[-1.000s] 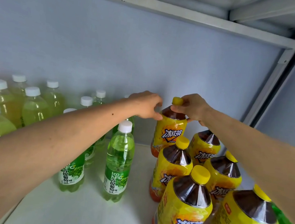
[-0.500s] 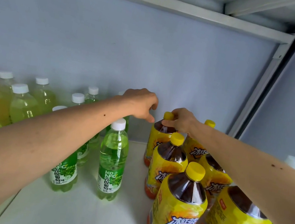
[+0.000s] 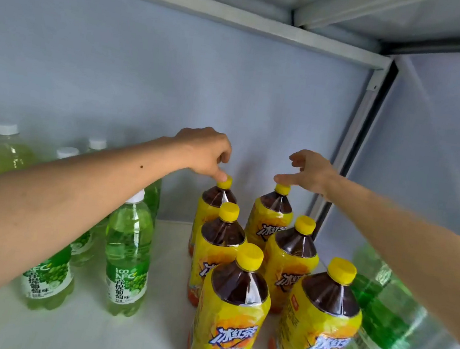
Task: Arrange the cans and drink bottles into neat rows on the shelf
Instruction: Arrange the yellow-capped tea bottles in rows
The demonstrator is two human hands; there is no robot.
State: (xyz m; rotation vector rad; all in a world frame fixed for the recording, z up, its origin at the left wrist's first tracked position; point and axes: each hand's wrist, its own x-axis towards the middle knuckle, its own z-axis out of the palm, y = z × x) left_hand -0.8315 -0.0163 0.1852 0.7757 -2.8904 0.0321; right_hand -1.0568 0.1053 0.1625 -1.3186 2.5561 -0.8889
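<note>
White shelf under me, grey back panel behind. My left hand is curled, fingertip touching the cap of the back-left tea bottle; my right hand is spread loose, thumb resting on the back-right tea bottle. Six tea bottles form two rows toward the right rear corner. I judge squaring is nearly done; next, the green bottles at left need lining up.

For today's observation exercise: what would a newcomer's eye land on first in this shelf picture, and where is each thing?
First, the six iced tea bottles with yellow caps, standing in two rows of three at centre right on the white shelf. Next, the two bare arms reaching in: the left hand fingertips on the back-left bottle's cap, the right hand spread open just over the back-right cap. To the left stand green grape drink bottles with white caps.
</note>
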